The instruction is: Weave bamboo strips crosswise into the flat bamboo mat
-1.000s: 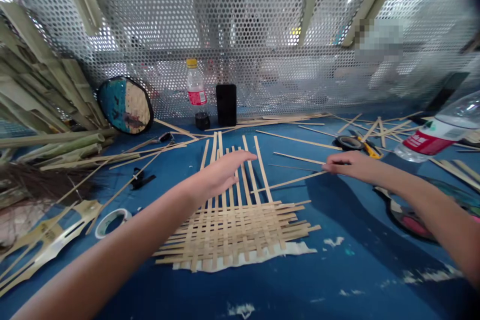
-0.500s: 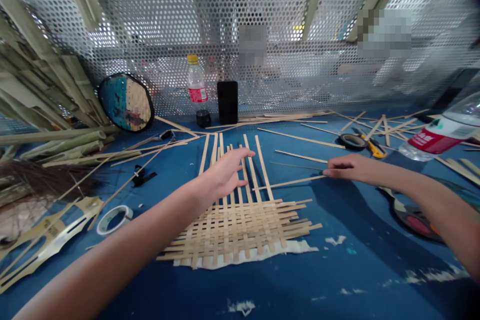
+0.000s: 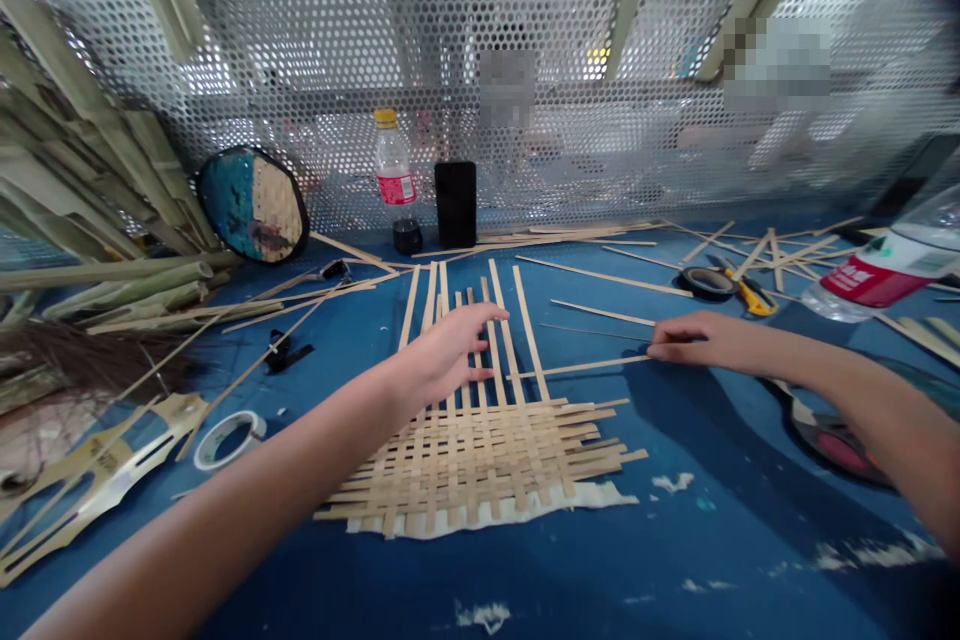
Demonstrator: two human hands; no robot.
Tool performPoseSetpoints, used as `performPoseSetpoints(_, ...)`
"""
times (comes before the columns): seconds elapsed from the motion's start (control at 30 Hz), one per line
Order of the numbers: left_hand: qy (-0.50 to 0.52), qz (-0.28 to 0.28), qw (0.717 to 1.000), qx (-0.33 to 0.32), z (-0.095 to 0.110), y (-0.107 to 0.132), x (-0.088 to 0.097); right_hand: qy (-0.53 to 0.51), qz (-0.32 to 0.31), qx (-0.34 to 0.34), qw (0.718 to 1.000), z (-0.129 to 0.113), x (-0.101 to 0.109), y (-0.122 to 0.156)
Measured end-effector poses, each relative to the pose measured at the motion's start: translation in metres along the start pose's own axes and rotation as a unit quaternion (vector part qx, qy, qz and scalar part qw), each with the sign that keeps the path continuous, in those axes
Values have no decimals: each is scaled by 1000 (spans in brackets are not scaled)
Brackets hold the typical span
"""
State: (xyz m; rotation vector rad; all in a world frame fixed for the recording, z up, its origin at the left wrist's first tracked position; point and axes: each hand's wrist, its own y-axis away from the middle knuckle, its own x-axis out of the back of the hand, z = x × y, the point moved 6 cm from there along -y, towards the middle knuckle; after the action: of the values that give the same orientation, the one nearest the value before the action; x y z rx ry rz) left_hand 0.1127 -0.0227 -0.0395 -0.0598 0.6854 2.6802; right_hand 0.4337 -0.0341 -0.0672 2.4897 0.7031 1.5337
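A partly woven mat of thin bamboo strips (image 3: 480, 455) lies on the blue table, its loose upright strips (image 3: 499, 320) fanning away from me. My left hand (image 3: 446, 355) rests flat on those upright strips, fingers stretched out. My right hand (image 3: 686, 338) is pinched on the far end of a single bamboo strip (image 3: 577, 367) that lies crosswise, its other end touching the mat's right uprights.
Loose strips (image 3: 600, 280), a black tape roll (image 3: 703, 282) and a yellow cutter (image 3: 746, 295) lie at the right. A water bottle (image 3: 393, 170) and black box (image 3: 454, 203) stand against the mesh wall. A tape roll (image 3: 229, 438) and bamboo stalks (image 3: 105, 285) lie left. Another bottle (image 3: 885, 265) lies far right.
My right hand has drawn the single strip a little nearer the mat. My left hand has settled lower onto the upright strips.
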Motion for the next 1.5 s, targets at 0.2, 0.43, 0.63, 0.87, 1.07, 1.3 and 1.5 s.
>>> performPoseSetpoints(0.2, 1, -18, 1000, 26, 1, -4, 2, -1, -23, 23, 999, -7, -4, 0)
performPoseSetpoints(0.43, -134, -75, 987, -47, 14, -7, 7, 22, -32, 20, 999, -15, -10, -2)
performPoseSetpoints(0.63, -181, -106, 975, -69, 11, -12, 11, 39, -6, 9, 999, -18, -3, 2)
performPoseSetpoints(0.87, -174, -117, 976, -62, 16, -7, 8, -8, 3, 12, 1000, -18, -1, 4)
performPoseSetpoints(1.07, -225, -124, 964, -70, 21, -5, 6, 13, 10, 41, 999, -39, -12, 0)
performPoseSetpoints(1.3, -274, -122, 950, -86, 24, -7, 7, 59, 47, 54, 996, -51, -15, -2)
performPoseSetpoints(1.5, -301, -136, 936, -125, 21, -13, 8, 51, 56, 56, 996, -45, -8, 0)
